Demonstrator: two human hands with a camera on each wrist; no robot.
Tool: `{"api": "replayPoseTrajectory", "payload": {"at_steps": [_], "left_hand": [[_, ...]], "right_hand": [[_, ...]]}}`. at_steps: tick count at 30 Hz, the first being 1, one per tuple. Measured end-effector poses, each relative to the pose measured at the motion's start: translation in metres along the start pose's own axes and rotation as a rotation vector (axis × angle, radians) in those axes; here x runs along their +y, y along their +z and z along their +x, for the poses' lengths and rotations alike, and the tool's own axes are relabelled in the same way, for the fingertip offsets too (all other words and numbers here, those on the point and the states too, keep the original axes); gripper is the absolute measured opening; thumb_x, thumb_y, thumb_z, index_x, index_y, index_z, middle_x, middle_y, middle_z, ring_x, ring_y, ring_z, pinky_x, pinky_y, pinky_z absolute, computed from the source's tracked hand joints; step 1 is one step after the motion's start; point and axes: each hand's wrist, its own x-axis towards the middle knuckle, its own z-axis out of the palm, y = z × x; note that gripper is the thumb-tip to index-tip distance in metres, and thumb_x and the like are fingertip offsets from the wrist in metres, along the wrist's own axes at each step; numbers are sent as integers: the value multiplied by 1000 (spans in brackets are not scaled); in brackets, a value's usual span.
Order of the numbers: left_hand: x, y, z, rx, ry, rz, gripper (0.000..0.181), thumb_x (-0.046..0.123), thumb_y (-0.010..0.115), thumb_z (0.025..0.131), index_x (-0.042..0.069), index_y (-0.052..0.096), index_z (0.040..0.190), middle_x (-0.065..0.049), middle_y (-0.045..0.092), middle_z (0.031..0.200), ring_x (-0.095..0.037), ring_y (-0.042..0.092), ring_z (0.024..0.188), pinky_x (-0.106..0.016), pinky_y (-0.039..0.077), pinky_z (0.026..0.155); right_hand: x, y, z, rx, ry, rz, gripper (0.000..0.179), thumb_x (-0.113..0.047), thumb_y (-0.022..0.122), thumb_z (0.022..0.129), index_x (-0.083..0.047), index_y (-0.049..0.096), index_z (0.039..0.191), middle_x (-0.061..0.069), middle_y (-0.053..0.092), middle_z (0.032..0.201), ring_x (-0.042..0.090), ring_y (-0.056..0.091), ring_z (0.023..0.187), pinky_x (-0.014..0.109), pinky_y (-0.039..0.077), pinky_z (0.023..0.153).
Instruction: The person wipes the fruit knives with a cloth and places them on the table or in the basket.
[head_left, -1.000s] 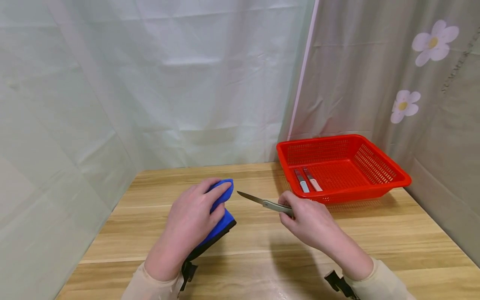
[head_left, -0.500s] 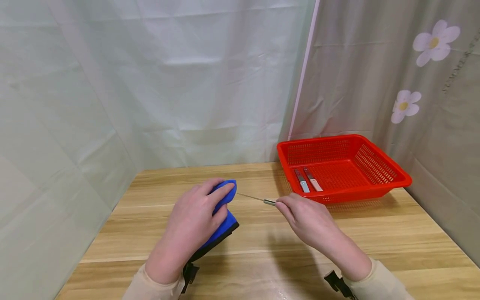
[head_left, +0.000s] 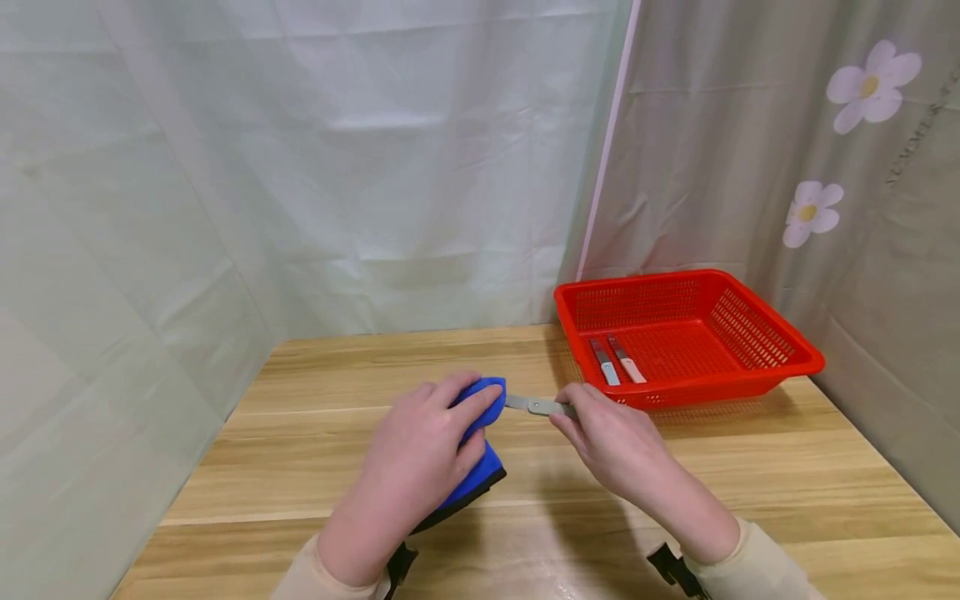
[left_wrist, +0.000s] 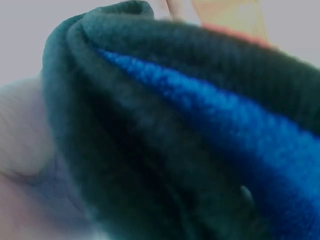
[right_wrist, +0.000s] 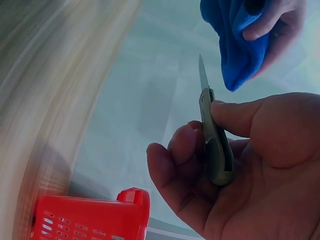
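My left hand [head_left: 423,450] grips a folded blue cloth [head_left: 472,479] with black edging, fingers and thumb pinching its upper fold. The left wrist view is nearly filled by the cloth's dark border [left_wrist: 150,150]. Between thumb and fingers, my right hand [head_left: 618,437] holds a folding knife [head_left: 542,407] by its grey-green handle, the blade out and pointing left. From the head, the cloth's edge overlaps the blade's tip end. The right wrist view shows a gap between the blade [right_wrist: 202,72] and the blue cloth [right_wrist: 235,60].
A red plastic basket [head_left: 720,387] stands at the back right of the wooden table [head_left: 315,433]. Inside it lie a light-blue-handled knife [head_left: 609,372] and a pink-handled knife [head_left: 633,371]. Pale curtains [head_left: 420,183] hang behind and at both sides.
My left hand has moved right with the cloth, bringing it to the blade. The knife has turned in my right fingers, edge-on half a second ago and now showing its flat side.
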Motion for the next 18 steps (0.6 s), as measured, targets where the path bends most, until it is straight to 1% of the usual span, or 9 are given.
{"api": "replayPoseTrajectory", "payload": {"at_steps": [4,11,18], "left_hand": [[8,5,-1,9,34,9,45,21,89,92,18,80,136,-12,73,133,-31,74,92,-45,66,82],[16,14,-1,2,66,4,44,22,89,92,20,80,135,-11,73,133,-29,72,90,-43,64,81],[18,17,-2,-33,57,27,43,24,87,94,21,80,136,-10,73,135,-29,72,92,-43,63,84]], "right_hand": [[-1,0,0,-16,-4,-2,18,-24,80,104,-15,69,114,-8,53,78,8,46,59,27,39,50],[-2,1,-2,-11,-32,-16,18,-26,80,104,-15,68,112,-10,54,78,7,46,59,27,40,50],[-2,2,-2,-19,-44,-2,17,-26,79,105,-15,68,112,-10,53,77,6,45,58,27,39,49]]}}
